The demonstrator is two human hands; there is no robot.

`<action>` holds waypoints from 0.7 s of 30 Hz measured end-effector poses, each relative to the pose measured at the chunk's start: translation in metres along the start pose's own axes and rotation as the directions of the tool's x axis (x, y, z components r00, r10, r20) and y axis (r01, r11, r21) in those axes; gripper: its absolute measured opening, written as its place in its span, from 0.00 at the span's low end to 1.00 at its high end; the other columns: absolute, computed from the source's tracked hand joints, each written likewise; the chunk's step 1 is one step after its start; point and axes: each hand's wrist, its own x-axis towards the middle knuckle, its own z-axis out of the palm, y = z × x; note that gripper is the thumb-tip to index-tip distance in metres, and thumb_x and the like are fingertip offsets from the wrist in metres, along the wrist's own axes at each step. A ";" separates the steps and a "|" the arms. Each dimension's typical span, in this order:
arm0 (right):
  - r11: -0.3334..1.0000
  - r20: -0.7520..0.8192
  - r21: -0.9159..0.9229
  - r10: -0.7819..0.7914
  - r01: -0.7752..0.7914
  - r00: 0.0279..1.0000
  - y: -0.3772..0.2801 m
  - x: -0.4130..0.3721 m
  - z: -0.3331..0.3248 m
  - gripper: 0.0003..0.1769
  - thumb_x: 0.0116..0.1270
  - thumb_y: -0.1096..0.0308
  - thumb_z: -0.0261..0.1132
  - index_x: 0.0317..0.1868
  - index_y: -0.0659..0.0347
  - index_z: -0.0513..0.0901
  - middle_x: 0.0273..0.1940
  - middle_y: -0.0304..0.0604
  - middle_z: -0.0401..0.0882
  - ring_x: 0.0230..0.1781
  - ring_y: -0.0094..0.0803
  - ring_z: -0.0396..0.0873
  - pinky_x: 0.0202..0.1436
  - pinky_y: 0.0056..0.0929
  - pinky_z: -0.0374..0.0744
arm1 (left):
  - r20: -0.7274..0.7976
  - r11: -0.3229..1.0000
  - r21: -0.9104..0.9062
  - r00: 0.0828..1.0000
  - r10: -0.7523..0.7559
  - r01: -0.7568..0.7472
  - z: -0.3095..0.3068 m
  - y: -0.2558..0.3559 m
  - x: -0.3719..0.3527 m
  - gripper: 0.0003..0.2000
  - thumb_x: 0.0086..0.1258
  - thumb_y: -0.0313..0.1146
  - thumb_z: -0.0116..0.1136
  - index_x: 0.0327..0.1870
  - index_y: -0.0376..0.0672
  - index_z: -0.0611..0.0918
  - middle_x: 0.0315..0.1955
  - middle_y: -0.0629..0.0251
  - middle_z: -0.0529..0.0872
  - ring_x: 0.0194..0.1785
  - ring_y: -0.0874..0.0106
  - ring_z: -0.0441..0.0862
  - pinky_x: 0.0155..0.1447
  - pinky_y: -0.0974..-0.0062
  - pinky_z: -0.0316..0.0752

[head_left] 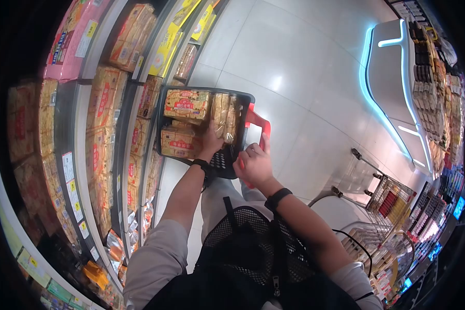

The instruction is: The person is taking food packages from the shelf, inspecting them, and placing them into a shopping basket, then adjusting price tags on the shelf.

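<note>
A dark shopping basket (250,98) with a red handle (259,123) stands in front of me, beside the shelves. Inside it are several clear-wrapped packs of tan baked snacks: one snack pack (186,105) with a red label at the far left, another labelled pack (180,142) nearer me, and narrow packs (225,116) standing on edge at the right. My left hand (211,142) reaches into the basket, its fingers closed at the near end of a narrow pack and partly hidden between packs. My right hand (256,159) is wrapped round the red handle, index finger extended along it.
Shelves (124,119) full of similar packs, with price tags, run close along my left. Pale floor tiles (289,57) lie ahead. A lit display stand (398,88) is at the right, and a shopping cart (387,201) stands below it. A black mesh bag (243,232) hangs at my front.
</note>
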 end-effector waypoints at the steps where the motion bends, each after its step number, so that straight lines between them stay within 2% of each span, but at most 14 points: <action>1: 1.000 -0.006 0.006 -0.002 0.002 1.000 0.001 0.000 0.000 0.10 0.48 0.62 0.66 0.19 0.58 0.79 0.21 0.40 0.75 0.34 0.34 0.76 0.75 0.59 0.55 | -0.028 0.996 -0.066 0.998 0.053 -0.055 0.005 -0.012 0.004 0.49 0.55 0.33 0.68 0.76 0.46 0.49 0.62 0.41 0.72 0.63 0.45 0.72 0.64 0.59 0.70; 2: 1.000 0.000 0.002 -0.010 0.010 1.000 0.001 -0.001 0.000 0.10 0.48 0.62 0.66 0.19 0.58 0.79 0.21 0.40 0.75 0.34 0.34 0.76 0.75 0.59 0.55 | -0.031 0.996 -0.075 0.998 0.049 -0.051 0.010 -0.023 0.008 0.49 0.55 0.33 0.68 0.76 0.46 0.49 0.62 0.41 0.72 0.63 0.45 0.72 0.64 0.59 0.70; 4: 1.000 0.018 -0.018 0.003 -0.003 1.000 0.002 -0.001 -0.001 0.10 0.49 0.63 0.65 0.18 0.59 0.78 0.20 0.41 0.76 0.35 0.37 0.76 0.75 0.59 0.55 | -0.005 0.996 0.092 1.000 -0.013 0.013 0.020 -0.033 0.021 0.49 0.58 0.39 0.67 0.76 0.45 0.47 0.67 0.42 0.67 0.66 0.46 0.70 0.65 0.60 0.69; 5: 0.999 0.018 -0.031 -0.010 0.011 1.000 0.003 0.000 -0.002 0.10 0.49 0.63 0.65 0.18 0.59 0.78 0.20 0.41 0.76 0.35 0.37 0.76 0.75 0.59 0.55 | -0.014 0.997 0.076 1.000 -0.009 0.010 0.029 -0.034 0.029 0.49 0.58 0.39 0.67 0.76 0.45 0.47 0.67 0.42 0.67 0.66 0.46 0.70 0.65 0.60 0.69; 7: 1.000 0.032 -0.017 0.008 -0.007 0.999 0.002 0.000 -0.003 0.10 0.49 0.63 0.65 0.18 0.59 0.77 0.21 0.41 0.76 0.35 0.37 0.75 0.75 0.60 0.55 | -0.047 0.933 0.353 0.995 0.086 -0.064 0.028 -0.024 0.029 0.49 0.61 0.45 0.65 0.77 0.46 0.44 0.69 0.45 0.63 0.67 0.45 0.68 0.65 0.58 0.69; 8: 1.000 0.029 -0.003 -0.003 0.003 1.000 0.001 0.001 -0.004 0.10 0.49 0.63 0.65 0.18 0.58 0.77 0.21 0.41 0.76 0.35 0.36 0.75 0.74 0.60 0.54 | 0.025 0.901 0.424 0.993 -0.112 0.091 0.027 -0.018 0.029 0.51 0.60 0.49 0.64 0.77 0.47 0.42 0.70 0.43 0.62 0.66 0.44 0.69 0.64 0.56 0.69; 9: 1.000 0.028 -0.003 -0.015 0.015 1.000 0.001 0.001 -0.005 0.10 0.49 0.63 0.65 0.18 0.58 0.77 0.21 0.41 0.76 0.35 0.36 0.75 0.74 0.60 0.54 | 0.014 0.903 0.419 0.993 -0.115 0.098 0.027 -0.013 0.028 0.51 0.60 0.49 0.64 0.77 0.47 0.42 0.70 0.43 0.62 0.66 0.44 0.69 0.64 0.56 0.69; 11: 1.000 0.046 -0.029 -0.006 0.008 0.999 0.001 0.000 -0.003 0.10 0.49 0.62 0.65 0.19 0.58 0.78 0.21 0.41 0.76 0.35 0.36 0.75 0.74 0.60 0.54 | -0.011 0.931 0.162 0.944 -0.331 0.328 0.021 -0.008 0.021 0.52 0.59 0.56 0.65 0.77 0.49 0.44 0.68 0.38 0.62 0.69 0.30 0.57 0.72 0.42 0.52; 12: 1.000 0.041 -0.024 -0.019 0.020 0.999 0.001 0.000 -0.003 0.10 0.49 0.62 0.65 0.19 0.58 0.78 0.21 0.41 0.76 0.35 0.36 0.75 0.74 0.60 0.54 | -0.072 0.950 0.013 0.948 -0.310 0.312 0.036 -0.024 0.025 0.54 0.57 0.59 0.64 0.77 0.43 0.45 0.66 0.34 0.63 0.70 0.32 0.57 0.73 0.41 0.49; 13: 0.999 0.072 -0.038 -0.006 0.009 0.997 0.001 0.000 -0.004 0.10 0.50 0.61 0.65 0.20 0.58 0.78 0.21 0.41 0.77 0.35 0.36 0.76 0.75 0.60 0.53 | -0.106 0.977 -0.015 0.971 -0.213 0.212 0.059 -0.061 0.038 0.51 0.59 0.53 0.66 0.76 0.37 0.49 0.67 0.34 0.63 0.72 0.38 0.57 0.75 0.47 0.50; 15: 0.999 0.093 -0.047 -0.001 0.005 0.996 -0.001 0.000 -0.006 0.11 0.50 0.61 0.65 0.20 0.58 0.79 0.22 0.41 0.79 0.36 0.36 0.76 0.75 0.59 0.52 | -0.151 0.872 -0.481 0.971 -0.184 0.091 0.033 -0.054 -0.002 0.46 0.59 0.44 0.68 0.73 0.31 0.55 0.66 0.36 0.66 0.74 0.48 0.59 0.75 0.57 0.56; 17: 0.993 0.154 -0.119 0.017 0.002 0.988 -0.003 0.001 -0.007 0.12 0.51 0.58 0.65 0.21 0.59 0.80 0.24 0.42 0.81 0.37 0.36 0.77 0.76 0.60 0.49 | -0.174 0.946 -0.317 0.976 -0.128 0.067 -0.002 -0.053 -0.048 0.41 0.56 0.37 0.71 0.69 0.32 0.62 0.62 0.40 0.71 0.65 0.52 0.71 0.67 0.63 0.67; 19: 0.990 0.147 -0.137 -0.018 0.038 0.989 -0.002 0.001 -0.006 0.13 0.53 0.57 0.63 0.22 0.59 0.82 0.24 0.44 0.82 0.36 0.37 0.78 0.76 0.61 0.48 | -0.071 0.987 -0.133 0.992 -0.101 0.091 -0.042 -0.059 -0.095 0.34 0.58 0.37 0.69 0.65 0.32 0.69 0.56 0.45 0.77 0.61 0.56 0.75 0.65 0.64 0.69; 21: 0.975 0.144 -0.201 -0.064 0.093 0.987 -0.004 0.002 -0.006 0.13 0.54 0.58 0.62 0.22 0.60 0.82 0.24 0.45 0.82 0.36 0.38 0.79 0.75 0.62 0.48 | 0.067 0.959 -0.262 0.993 -0.096 0.111 -0.064 -0.093 -0.141 0.28 0.63 0.37 0.66 0.62 0.36 0.73 0.45 0.53 0.84 0.51 0.64 0.82 0.56 0.68 0.75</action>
